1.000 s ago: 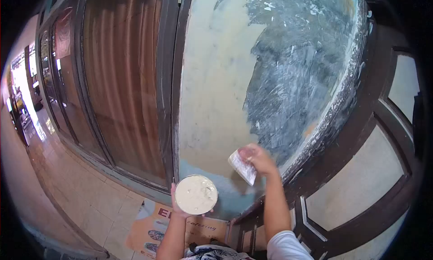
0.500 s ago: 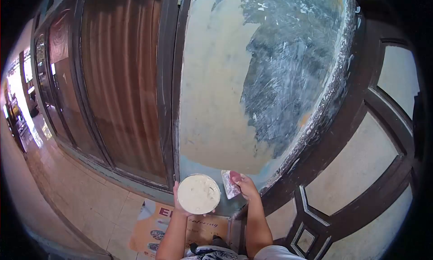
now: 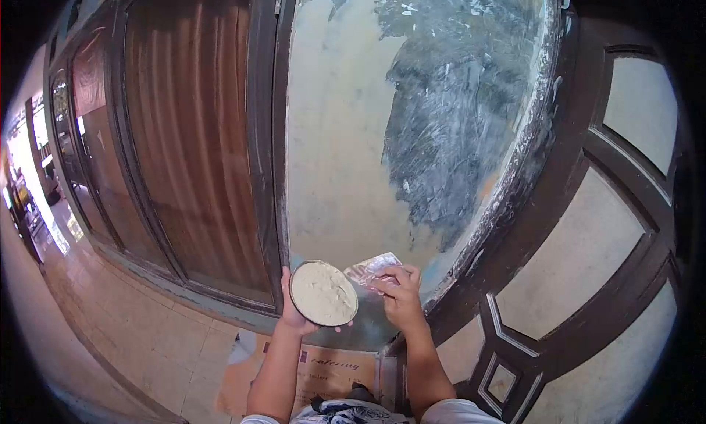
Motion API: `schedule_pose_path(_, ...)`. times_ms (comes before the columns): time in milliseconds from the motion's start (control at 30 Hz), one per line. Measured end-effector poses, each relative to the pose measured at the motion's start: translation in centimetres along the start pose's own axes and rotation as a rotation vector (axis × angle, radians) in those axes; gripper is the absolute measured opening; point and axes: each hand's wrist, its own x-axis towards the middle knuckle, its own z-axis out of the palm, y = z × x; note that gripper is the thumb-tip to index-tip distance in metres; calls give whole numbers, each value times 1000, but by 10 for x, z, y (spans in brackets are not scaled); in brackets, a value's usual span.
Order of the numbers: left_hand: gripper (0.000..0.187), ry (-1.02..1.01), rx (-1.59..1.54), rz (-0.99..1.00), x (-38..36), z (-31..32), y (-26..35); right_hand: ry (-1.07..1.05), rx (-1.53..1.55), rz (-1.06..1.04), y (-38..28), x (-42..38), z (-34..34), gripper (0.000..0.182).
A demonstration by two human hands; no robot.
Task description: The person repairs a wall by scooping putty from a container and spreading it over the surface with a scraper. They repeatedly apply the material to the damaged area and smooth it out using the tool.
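Note:
My left hand (image 3: 292, 315) is wrapped round the side and underside of a round tub of cream putty (image 3: 323, 293), tilted slightly toward me. The putty's surface is lumpy, with a dent toward the right. In my right hand (image 3: 401, 300) is a putty-smeared scraper (image 3: 371, 269), its flat blade right at the tub's right rim. Behind both hands stands a wall panel, its left part coated in smooth cream putty (image 3: 334, 137) and its right part bare, mottled grey (image 3: 456, 141).
A dark-framed window (image 3: 195, 152) with a brown curtain behind it is on the left. At right is a dark wooden door (image 3: 570, 247) with pale panels. An orange printed banner (image 3: 334, 372) lies on the tiled floor (image 3: 158, 332) below me.
Both hands have risen a little. The scraper has turned from upright to nearly level and come to the tub's rim. The tub is now more tilted, and the view has shifted slightly.

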Motion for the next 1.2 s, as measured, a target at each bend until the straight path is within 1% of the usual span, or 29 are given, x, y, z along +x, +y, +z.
schedule_pose_path(67,111,70,84,-12,0,5,0,-53,-88,-9,-3,-7,2,38)
schedule_pose_path(200,109,58,49,-17,1,11,-1,-103,-90,-12,-4,-12,5,41)
schedule_pose_path(367,110,48,67,-24,2,9,-3,-101,-118,-60,-4,-13,6,40)
schedule_pose_path(433,111,-1,62,-32,2,10,-3,-102,-129,-70,-5,-12,6,40)
schedule_pose_path(533,111,5,68,-32,2,9,-3,-75,-106,-82,-7,-11,8,38)
schedule_pose_path(600,112,14,70,-44,1,7,-3,-57,-69,-53,-9,-11,9,30)
schedule_pose_path(700,113,47,69,-38,-1,4,-5,-69,-112,-68,-10,-12,10,29)
schedule_pose_path(967,110,19,102,-49,-1,0,-10,-58,-85,-37,-10,-17,10,30)
schedule_pose_path(1033,109,29,92,-48,-2,-1,-12,-74,-53,-16,-12,-16,9,35)
schedule_pose_path(1100,108,46,68,-90,-4,-3,-14,-44,-67,-42,-9,-19,10,35)
schedule_pose_path(1133,108,44,68,-92,-7,-4,-16,-15,-37,-11,-9,-19,9,31)
schedule_pose_path(1167,109,32,-5,-84,-10,-4,-18,14,-8,20,-8,-19,8,27)
schedule_pose_path(1200,109,20,-79,-76,-14,-4,-20,18,-12,21,-8,-18,5,27)
